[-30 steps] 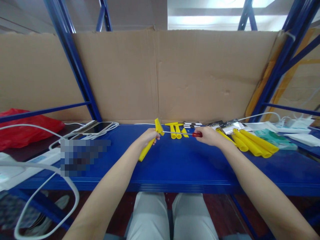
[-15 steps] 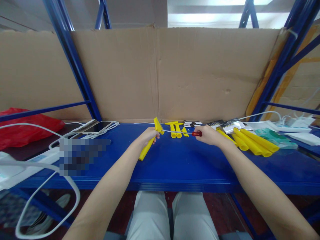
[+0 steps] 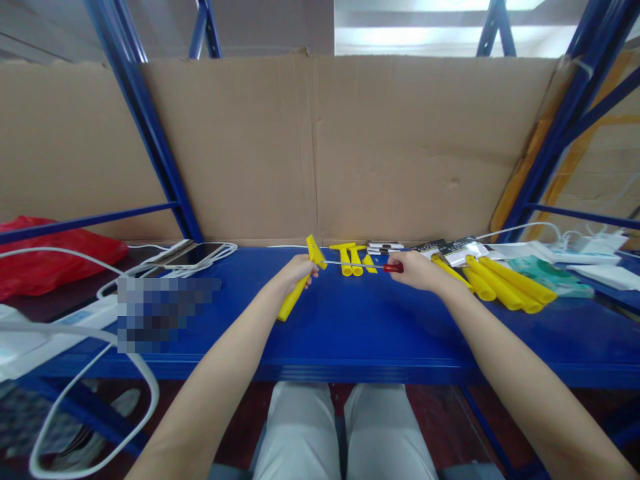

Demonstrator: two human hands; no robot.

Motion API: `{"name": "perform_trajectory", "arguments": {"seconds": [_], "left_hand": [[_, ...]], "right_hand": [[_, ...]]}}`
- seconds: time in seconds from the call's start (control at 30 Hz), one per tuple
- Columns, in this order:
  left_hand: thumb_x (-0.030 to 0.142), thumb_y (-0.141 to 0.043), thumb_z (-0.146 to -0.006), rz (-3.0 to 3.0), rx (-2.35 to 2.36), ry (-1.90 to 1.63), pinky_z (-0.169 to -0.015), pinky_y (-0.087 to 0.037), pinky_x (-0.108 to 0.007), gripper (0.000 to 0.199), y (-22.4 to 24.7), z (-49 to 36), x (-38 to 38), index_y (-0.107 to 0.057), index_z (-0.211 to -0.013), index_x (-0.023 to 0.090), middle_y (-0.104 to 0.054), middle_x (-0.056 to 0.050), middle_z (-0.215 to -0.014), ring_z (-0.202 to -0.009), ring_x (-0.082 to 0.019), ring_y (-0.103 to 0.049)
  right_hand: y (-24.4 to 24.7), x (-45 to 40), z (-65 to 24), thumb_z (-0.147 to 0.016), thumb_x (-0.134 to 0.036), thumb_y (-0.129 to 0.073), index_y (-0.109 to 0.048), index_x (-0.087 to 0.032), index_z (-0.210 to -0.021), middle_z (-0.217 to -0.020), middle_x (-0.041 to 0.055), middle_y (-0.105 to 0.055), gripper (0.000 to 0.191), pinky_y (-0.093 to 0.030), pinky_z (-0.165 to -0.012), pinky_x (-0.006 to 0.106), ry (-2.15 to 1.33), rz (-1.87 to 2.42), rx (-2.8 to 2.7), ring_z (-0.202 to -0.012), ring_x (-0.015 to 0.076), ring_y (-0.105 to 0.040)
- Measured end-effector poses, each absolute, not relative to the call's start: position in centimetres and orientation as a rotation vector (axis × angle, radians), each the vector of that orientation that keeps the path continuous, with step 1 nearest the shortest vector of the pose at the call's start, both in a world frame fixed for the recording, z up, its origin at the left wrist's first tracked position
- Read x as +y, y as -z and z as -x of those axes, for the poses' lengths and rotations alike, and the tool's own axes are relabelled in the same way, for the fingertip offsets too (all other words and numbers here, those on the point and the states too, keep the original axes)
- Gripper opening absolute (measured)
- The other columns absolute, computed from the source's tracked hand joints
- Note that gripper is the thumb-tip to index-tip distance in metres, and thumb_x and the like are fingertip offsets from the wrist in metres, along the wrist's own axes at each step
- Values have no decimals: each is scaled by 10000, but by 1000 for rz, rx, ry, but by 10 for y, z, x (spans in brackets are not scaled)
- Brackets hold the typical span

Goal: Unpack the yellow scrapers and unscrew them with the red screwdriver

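Note:
My left hand (image 3: 299, 270) is closed around a yellow scraper (image 3: 292, 301), its wide head up and its handle slanting down toward me. In my right hand (image 3: 413, 270) is a screwdriver (image 3: 393, 268) with a red handle. Its long thin shaft runs level to the left, and the tip meets the scraper just below the head. Behind the shaft lie two yellow T-shaped scrapers (image 3: 351, 260) and a small flat yellow piece (image 3: 369, 264). Several yellow tube handles (image 3: 505, 283) lie beyond my right wrist.
The blue tabletop (image 3: 345, 333) ends at a front edge above my knees. Cardboard (image 3: 400, 147) walls off the back. Packaged blades or cards (image 3: 463, 252) lie at the back right. A phone (image 3: 195, 255), white cables and a red bag (image 3: 55, 250) are on the left.
Almost nothing differs. Both hands keep their hold on the scraper and the screwdriver, and the whole view has shifted very slightly.

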State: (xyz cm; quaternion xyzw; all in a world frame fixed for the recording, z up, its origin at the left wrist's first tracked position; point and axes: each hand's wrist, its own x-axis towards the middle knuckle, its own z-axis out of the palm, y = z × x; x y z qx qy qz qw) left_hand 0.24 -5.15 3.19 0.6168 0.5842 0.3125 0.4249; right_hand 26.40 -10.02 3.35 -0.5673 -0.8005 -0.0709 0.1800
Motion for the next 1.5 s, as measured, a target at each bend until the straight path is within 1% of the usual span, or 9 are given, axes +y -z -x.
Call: {"name": "perform_trajectory", "arguments": {"seconds": [0.27, 0.53, 0.7, 0.9, 1.0, 1.13, 1.27, 1.37, 1.5], "left_hand": [[36, -465, -727, -1542, 1456, -784, -366, -318, -204, 127, -33, -5, -55, -483, -754, 159, -479, 48, -533, -344, -62, -383], [58, -477, -745, -1539, 1459, -755, -384, -336, -209, 107, -31, -5, -54, -505, -788, 151, -484, 42, -541, -363, -69, -397], [63, -473, -756, -1559, 1467, -731, -381, -332, -196, 97, -29, -6, -53, -507, -795, 146, -479, 42, -540, -363, -61, -394], [75, -486, -768, -1596, 1465, -710, -388, -340, -193, 77, -28, -6, -54, -511, -791, 144, -493, 39, -547, -365, -62, -412], [72, -477, -770, -1609, 1469, -694, -387, -339, -199, 78, -28, -7, -56, -511, -787, 140, -498, 37, -541, -360, -65, -415], [61, -475, -762, -1631, 1460, -693, -385, -338, -208, 94, -25, -8, -56, -510, -809, 134, -500, 41, -535, -348, -66, -408], [68, -499, -751, -1633, 1451, -687, -393, -342, -213, 117, -21, -9, -53, -523, -850, 127, -502, 45, -530, -349, -70, -414], [66, -504, -749, -1619, 1440, -687, -396, -344, -211, 136, -21, -9, -52, -522, -871, 125, -505, 46, -533, -349, -67, -412], [61, -489, -753, -1608, 1410, -713, -386, -343, -208, 122, -23, -9, -53, -512, -853, 126, -504, 43, -536, -349, -64, -410]], "right_hand": [[-33, -100, -264, -695, -149, -507, -535, -190, -682, -644, 23, -602, 51, -324, -550, 230, 225, 1619, -2283, -577, 137, -515], [-31, -100, -261, -708, -159, -511, -562, -192, -722, -711, 39, -639, 62, -329, -566, 232, 302, 1670, -2296, -626, 151, -553], [-32, -104, -255, -731, -190, -493, -570, -191, -790, -771, 58, -649, 97, -308, -558, 241, 378, 1785, -2294, -669, 168, -570], [-31, -107, -250, -740, -226, -491, -586, -200, -848, -773, 66, -660, 146, -277, -535, 257, 466, 1880, -2301, -699, 196, -592], [-31, -108, -249, -747, -223, -489, -603, -202, -866, -767, 68, -670, 166, -294, -547, 260, 473, 1869, -2323, -710, 201, -601], [-32, -109, -248, -760, -225, -484, -625, -191, -891, -777, 78, -681, 195, -331, -604, 273, 499, 1823, -2343, -739, 215, -612], [-32, -109, -249, -767, -249, -483, -635, -181, -821, -779, 82, -686, 175, -342, -635, 285, 460, 1804, -2348, -757, 226, -618], [-31, -107, -251, -761, -236, -478, -628, -177, -754, -769, 75, -683, 161, -342, -635, 277, 418, 1804, -2355, -760, 214, -617], [-31, -105, -253, -731, -228, -513, -623, -181, -721, -778, 62, -683, 120, -348, -631, 261, 378, 1787, -2353, -756, 198, -609]]}}
